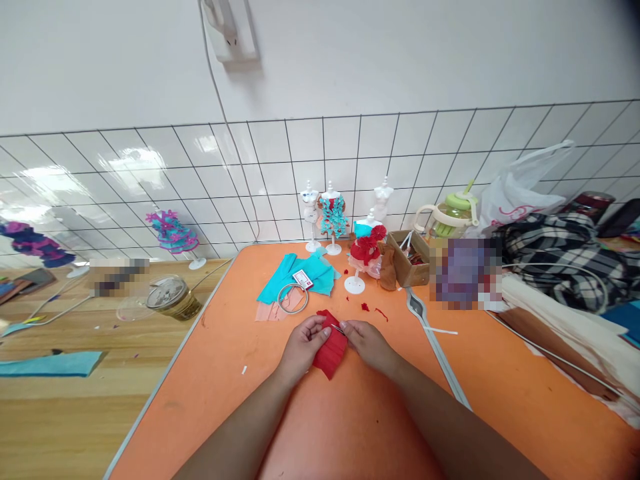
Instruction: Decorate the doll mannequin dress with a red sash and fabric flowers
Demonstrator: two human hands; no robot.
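Note:
Above the orange tabletop, my left hand (306, 341) pinches a piece of red cloth (331, 357) by its upper left part; the cloth hangs down between both hands. Closed around a slim silvery metal tool (338, 327), my right hand (367, 343) is at the cloth's upper right edge. The tool's tip lies over the cloth; whether it is small scissors or tweezers I cannot tell. Red scraps (365, 307) lie just beyond my hands. A small white dress form (355, 285) wearing turquoise, red and pink cloth stands behind them.
Turquoise cloth (275, 279) lies at the back left, with a metal ring (293, 311) partly over it. More small dress forms (331, 220) stand by the tiled wall. A wooden box (417, 275), a green-lidded jug (453, 217) and checked fabric (550, 250) are to the right.

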